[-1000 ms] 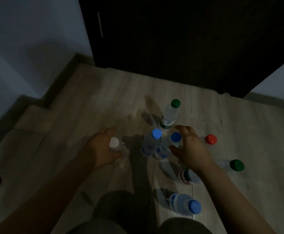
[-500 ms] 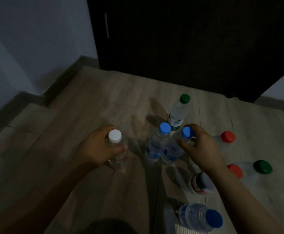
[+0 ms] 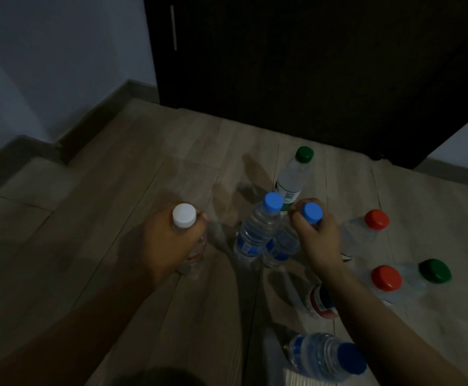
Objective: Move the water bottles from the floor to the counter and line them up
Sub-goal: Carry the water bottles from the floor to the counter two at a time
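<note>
Water bottles (image 3: 257, 229) stand on the floor (image 3: 110, 224) beside your fingers (image 3: 202, 218); your left hand (image 3: 168, 243) grips the white-capped bottle (image 3: 184, 215) by its neck, your right hand (image 3: 320, 240) the blue-capped bottle (image 3: 312, 213). Thin plastic, probably slippery and crushable: hold under the cap.

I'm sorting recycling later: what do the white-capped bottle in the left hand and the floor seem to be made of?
White-capped bottle: probably thin clear plastic, glossy; the floor shows through its wall. Its cap: opaque white plastic, matte. Floor: matte wood-look planks with seams and grain; laminate, vinyl or tile cannot be told.
</note>
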`<state>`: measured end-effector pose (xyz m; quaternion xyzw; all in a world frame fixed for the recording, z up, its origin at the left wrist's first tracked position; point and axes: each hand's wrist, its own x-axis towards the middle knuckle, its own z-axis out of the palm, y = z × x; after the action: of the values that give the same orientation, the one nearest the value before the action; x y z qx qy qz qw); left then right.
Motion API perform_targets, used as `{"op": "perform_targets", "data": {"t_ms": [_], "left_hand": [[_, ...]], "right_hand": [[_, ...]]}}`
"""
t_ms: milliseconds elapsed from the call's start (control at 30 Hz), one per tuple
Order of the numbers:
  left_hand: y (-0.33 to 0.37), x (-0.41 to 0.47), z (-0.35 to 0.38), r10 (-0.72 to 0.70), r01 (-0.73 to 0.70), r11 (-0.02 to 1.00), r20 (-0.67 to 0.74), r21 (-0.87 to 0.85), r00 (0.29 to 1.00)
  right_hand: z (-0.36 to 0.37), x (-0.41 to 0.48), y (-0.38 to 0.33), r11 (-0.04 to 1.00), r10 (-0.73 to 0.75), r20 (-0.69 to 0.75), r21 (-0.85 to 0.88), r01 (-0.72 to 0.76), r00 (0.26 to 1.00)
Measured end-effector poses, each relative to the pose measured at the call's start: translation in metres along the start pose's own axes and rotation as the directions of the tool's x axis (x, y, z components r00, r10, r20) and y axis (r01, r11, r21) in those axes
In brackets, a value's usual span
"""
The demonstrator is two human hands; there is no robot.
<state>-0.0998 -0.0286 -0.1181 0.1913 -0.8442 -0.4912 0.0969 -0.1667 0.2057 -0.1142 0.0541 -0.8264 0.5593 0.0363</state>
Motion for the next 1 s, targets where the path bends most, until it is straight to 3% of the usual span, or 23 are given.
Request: {"op": "perform_targets", "data": {"t_ms": [133,333,600,800,1000], "left_hand": [[0.01,-0.008,-0.001,0.023,-0.023,1.0,-0.007,-0.01,1.0],[0.04,-0.026,-0.021,0.058,-0.058,0.985,-0.007,-0.16,0.998],[0.12,-0.007,-0.054,0.206,-0.165,0.946,0.124,-0.279,0.971],[0.22,0.031,-0.094,0.169,-0.126,0.951,0.133,-0.284,0.977],[0.376,0.047,-0.183,0.112,-0.083,0.957,0.091,-0.278,0.989]], "right_hand": [[-0.004,-0.005,-0.006,0.999,-0.038,-0.062,0.008,0.038,0.997],[-0.025,-0.022,-0.044,0.985,-0.17,-0.115,-0.061,0.163,0.979],[-0.055,-0.01,-0.124,0.987,-0.156,-0.125,-0.041,0.152,0.98],[-0.084,0.043,-0.228,0.983,-0.182,-0.124,-0.051,0.177,0.975],[-0.136,0.088,-0.393,0.985,-0.168,-0.069,-0.037,0.166,0.983]]}}
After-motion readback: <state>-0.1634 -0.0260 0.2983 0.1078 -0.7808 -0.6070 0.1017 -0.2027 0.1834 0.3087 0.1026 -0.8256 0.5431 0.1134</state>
